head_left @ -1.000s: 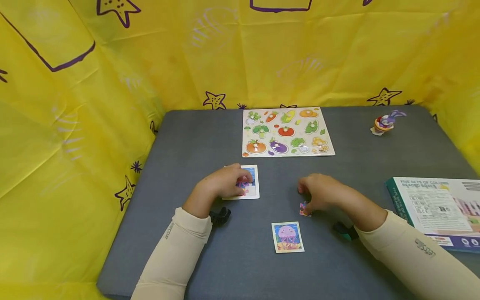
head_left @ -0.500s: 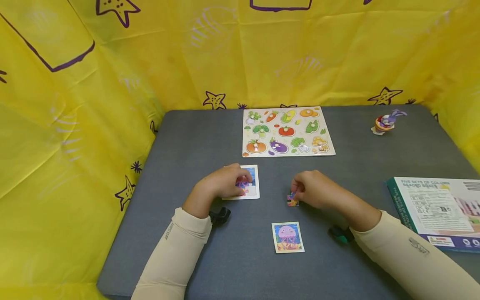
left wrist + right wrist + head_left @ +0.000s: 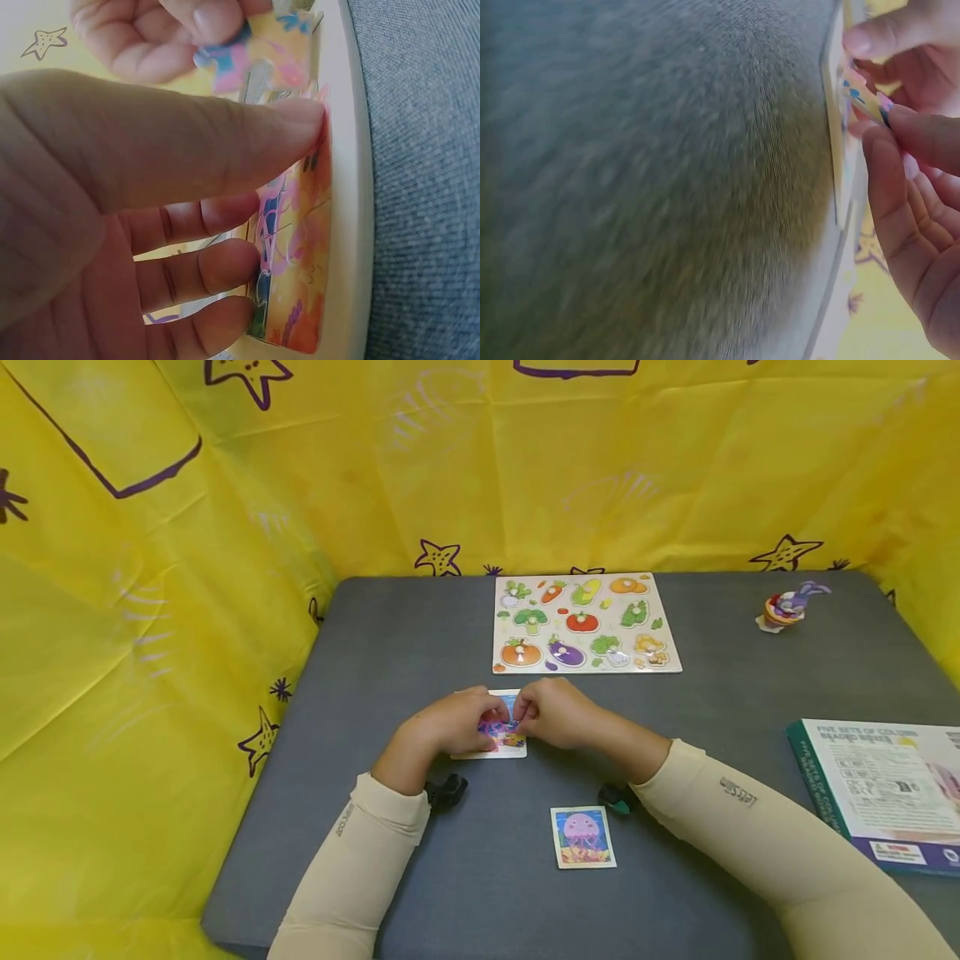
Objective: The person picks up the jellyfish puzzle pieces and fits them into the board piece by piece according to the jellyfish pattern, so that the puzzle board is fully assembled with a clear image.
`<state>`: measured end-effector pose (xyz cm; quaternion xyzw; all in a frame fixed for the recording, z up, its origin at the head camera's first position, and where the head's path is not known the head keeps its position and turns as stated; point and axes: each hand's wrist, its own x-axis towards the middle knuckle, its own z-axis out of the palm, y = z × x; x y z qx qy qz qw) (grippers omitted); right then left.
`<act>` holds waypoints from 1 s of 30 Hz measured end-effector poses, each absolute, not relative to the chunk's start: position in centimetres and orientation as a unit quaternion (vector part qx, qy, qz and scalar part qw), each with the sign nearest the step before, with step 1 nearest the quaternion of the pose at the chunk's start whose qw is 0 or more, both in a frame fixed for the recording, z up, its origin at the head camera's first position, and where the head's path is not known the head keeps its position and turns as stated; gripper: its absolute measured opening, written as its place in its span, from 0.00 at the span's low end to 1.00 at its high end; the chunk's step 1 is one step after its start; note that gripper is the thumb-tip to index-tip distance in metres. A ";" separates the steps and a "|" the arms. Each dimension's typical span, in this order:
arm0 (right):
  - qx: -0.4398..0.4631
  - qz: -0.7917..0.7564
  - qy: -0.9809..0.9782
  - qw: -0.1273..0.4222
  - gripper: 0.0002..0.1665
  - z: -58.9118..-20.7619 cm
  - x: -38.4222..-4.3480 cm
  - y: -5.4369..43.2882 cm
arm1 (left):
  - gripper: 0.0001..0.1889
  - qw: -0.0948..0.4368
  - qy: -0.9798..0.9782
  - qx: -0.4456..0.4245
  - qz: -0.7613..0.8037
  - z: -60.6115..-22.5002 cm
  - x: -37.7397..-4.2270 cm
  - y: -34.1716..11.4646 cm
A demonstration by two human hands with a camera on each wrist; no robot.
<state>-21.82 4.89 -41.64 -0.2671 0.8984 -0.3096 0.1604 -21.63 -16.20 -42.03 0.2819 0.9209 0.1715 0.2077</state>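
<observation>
A small jigsaw puzzle sits in a white-rimmed tray [image 3: 489, 756], partly covered by both hands. My left hand [image 3: 452, 724] rests on it from the left, and in the left wrist view its straight thumb [image 3: 217, 146] presses on the joined pieces [image 3: 296, 277] while the fingertips touch them. From the right comes my right hand [image 3: 558, 714], pinching a jigsaw piece [image 3: 866, 101] between thumb and fingers. That jigsaw piece, yellow, pink and blue, is tilted over the tray's right part in the left wrist view. A jellyfish picture card [image 3: 583, 837] lies closer to me.
Behind the tray lies a vegetable peg puzzle board [image 3: 585, 622]. A flat box [image 3: 885, 785] is at the right edge, and a purple rabbit figurine [image 3: 789, 606] stands at the back right. Yellow cloth [image 3: 420, 468] hangs around the grey table [image 3: 405, 635].
My right hand has carried the jigsaw piece leftward from the bare table to the tray. My left hand has stayed on the puzzle. The head view has shifted slightly.
</observation>
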 end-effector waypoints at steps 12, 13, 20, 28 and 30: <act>-0.276 -0.255 0.909 0.180 0.01 -41.9 -22.6 3.3 | 0.19 0.205 0.927 0.270 0.159 -42.0 -21.5 -15.7; -0.275 -0.249 0.910 0.184 0.01 -41.9 -22.7 3.2 | 0.19 0.205 0.928 0.268 0.157 -42.0 -21.5 -15.7; -0.256 -0.232 0.920 0.185 0.06 -42.2 -23.3 2.8 | 0.17 0.198 0.931 0.260 0.165 -42.2 -21.6 -15.7; -0.226 -0.221 0.928 0.198 0.09 -42.4 -23.9 2.7 | 0.16 0.202 0.929 0.257 0.177 -42.3 -21.6 -15.7; -0.224 -0.216 0.929 0.201 0.08 -42.3 -24.0 2.6 | 0.16 0.203 0.929 0.254 0.177 -42.3 -21.7 -15.8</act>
